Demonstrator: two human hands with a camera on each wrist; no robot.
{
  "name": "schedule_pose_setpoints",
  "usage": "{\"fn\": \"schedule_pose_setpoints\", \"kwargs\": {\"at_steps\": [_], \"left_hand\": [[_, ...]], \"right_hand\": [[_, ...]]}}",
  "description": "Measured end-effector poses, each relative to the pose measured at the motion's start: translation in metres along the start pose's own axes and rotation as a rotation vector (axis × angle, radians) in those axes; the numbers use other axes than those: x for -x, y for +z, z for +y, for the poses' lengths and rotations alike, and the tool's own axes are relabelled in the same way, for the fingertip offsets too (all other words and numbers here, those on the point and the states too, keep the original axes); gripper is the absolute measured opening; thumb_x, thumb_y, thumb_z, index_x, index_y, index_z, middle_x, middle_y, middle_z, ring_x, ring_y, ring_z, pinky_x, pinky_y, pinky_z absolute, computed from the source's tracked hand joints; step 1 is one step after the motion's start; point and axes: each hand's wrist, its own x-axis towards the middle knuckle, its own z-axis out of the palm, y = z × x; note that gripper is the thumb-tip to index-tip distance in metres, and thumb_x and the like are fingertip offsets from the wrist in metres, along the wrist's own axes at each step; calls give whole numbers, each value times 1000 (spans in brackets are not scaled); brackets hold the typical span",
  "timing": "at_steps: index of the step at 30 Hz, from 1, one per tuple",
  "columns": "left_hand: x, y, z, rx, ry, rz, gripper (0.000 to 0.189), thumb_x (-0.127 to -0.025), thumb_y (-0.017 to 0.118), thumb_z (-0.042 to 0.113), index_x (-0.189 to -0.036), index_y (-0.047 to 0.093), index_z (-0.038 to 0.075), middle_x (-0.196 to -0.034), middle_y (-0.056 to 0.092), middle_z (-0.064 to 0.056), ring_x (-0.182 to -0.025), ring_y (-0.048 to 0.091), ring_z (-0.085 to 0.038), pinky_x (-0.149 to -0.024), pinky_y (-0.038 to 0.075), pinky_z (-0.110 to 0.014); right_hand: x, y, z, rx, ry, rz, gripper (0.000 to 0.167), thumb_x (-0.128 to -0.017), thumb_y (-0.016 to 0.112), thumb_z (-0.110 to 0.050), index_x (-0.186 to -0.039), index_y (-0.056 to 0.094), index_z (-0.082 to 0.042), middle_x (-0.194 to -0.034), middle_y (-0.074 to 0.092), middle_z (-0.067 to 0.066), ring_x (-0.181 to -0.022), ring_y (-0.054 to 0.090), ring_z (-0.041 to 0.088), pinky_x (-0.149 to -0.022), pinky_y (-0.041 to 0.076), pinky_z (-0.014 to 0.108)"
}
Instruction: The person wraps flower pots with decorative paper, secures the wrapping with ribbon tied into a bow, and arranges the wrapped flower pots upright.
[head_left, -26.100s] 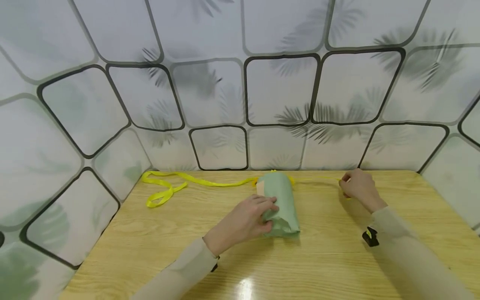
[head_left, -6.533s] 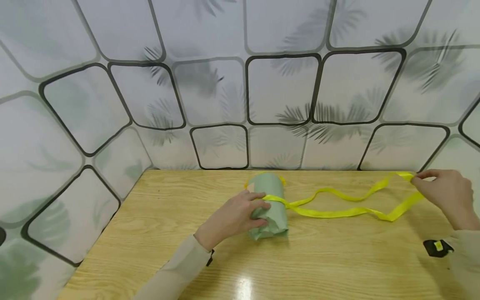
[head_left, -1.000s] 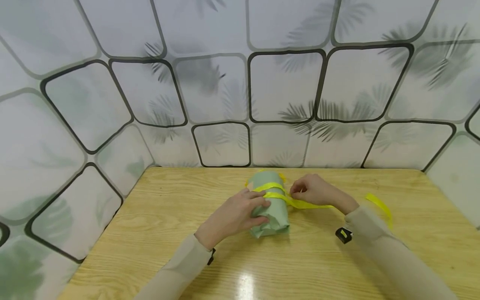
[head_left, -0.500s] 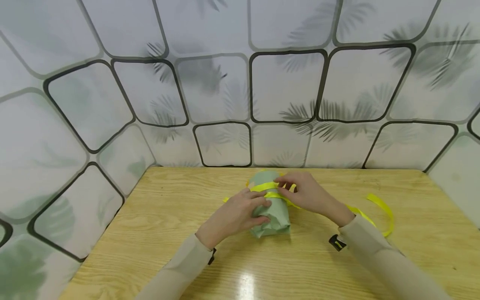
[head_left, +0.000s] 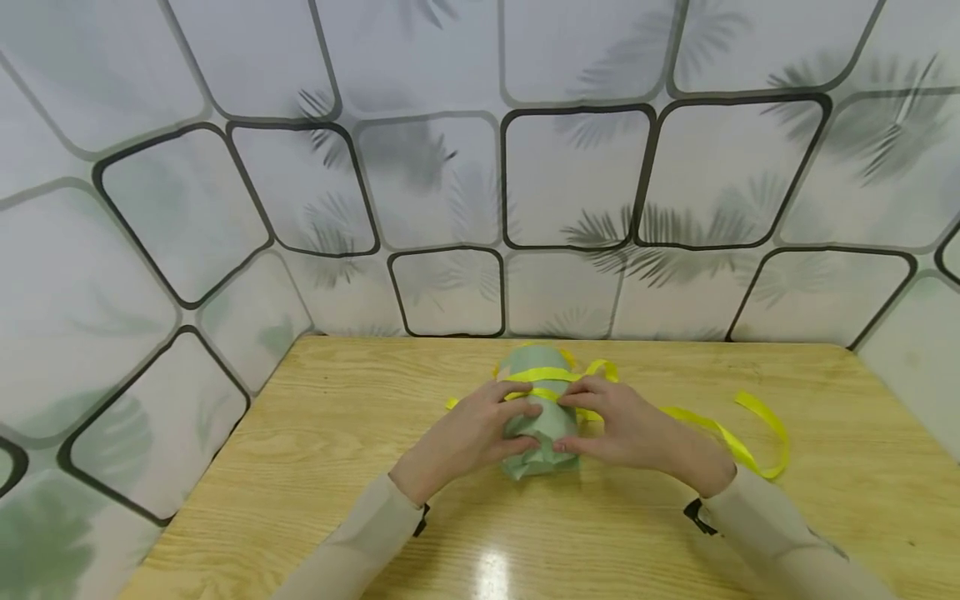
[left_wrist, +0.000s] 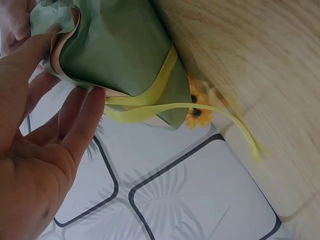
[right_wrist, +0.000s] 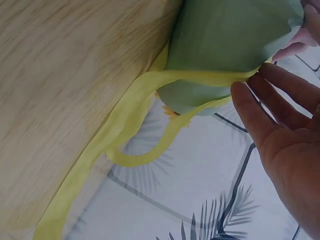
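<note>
A: Where do we find the wrapped bundle (head_left: pixel 551 423)?

B: Between the two sets of fingers, lying on the wood-grained table (head_left: pixel 315 433). We see a rounded, tube-like form in matte green paper, creased and crumpled at the end nearest the thumbs.

A: And how do the fingers of the left hand (head_left: pixel 476 423) sit?

B: Slightly spread and bent over the bundle, holding it, with the thumb set apart near a folded edge where a peach lining (left_wrist: pixel 59 52) shows.

A: What do we make of the right hand (head_left: pixel 630 425)?

B: Its fingers are nearly straight, tips touching the yellow ribbon (head_left: pixel 543 375); the thumb rests on the paper, apart from them.

A: What shape has the ribbon?

B: Flat and narrow, crossing the paper in two bands at and just beyond the fingertips. Beyond the right fingers it rises in a small loop, and a long strip curls across the table past that wrist.

A: And farther out?

B: Past the left fingertips, at the bundle's far end, we spot orange-yellow, sunflower-like flowers (left_wrist: pixel 198 105) with dark centres.
</note>
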Motion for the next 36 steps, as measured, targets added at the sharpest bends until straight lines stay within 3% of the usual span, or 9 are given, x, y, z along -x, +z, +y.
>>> {"fn": "schedule_pose_setpoints", "kwargs": {"at_steps": [5,11,14,20,27,30,36], "left_hand": [[0,1,1,-12,5,31,36,-91,78,34,-121,74,15,-135,67,-11,-119,65,-25,-99,56,-34],[-1,2,2,-70,22,57,37,-89,80,37,-120,74,17,-133,70,-7,-118,66,-24,-102,54,-39],[-2,3,2,-50,25,43,36,-90,79,35,-120,73,16,-134,69,-8,-121,67,-21,-102,54,-38],[0,5,-2,25,8,41,40,-89,80,34,-122,71,13,-133,69,-11,-120,68,-24,-100,56,-35],[0,4,-3,93,-29,50,45,-88,82,32,-121,66,7,-127,69,-8,-109,68,-18,-90,58,-26],[0,4,-2,89,-50,35,43,-88,81,31,-120,66,7,-127,69,-8,-109,68,-19,-87,58,-26],[-1,1,-2,72,-50,-7,39,-91,80,30,-120,68,6,-134,67,-11,-117,67,-22,-94,58,-31]], "right_hand": [[5,-2,-1,55,-14,27,50,-82,87,-36,-114,74,-1,-113,69,10,-96,71,24,-77,61,37],[4,-3,-5,87,-16,19,71,-80,87,-44,-130,66,3,-129,67,17,-113,69,32,-87,61,43],[3,-1,-9,98,-21,-10,73,-82,85,-45,-134,64,3,-134,66,19,-120,67,34,-91,60,45],[2,6,-11,86,-45,18,66,-86,83,-38,-134,64,3,-132,68,16,-117,69,30,-88,61,42],[1,17,-12,116,-59,98,59,-84,84,-28,-132,66,1,-126,70,13,-101,72,21,-74,61,30],[-1,20,-13,136,-60,123,55,-82,86,-25,-127,69,1,-122,71,12,-98,72,20,-73,61,28],[-4,23,-19,149,-45,153,49,-79,89,-30,-117,73,-2,-123,71,14,-103,72,24,-75,61,32]]}}
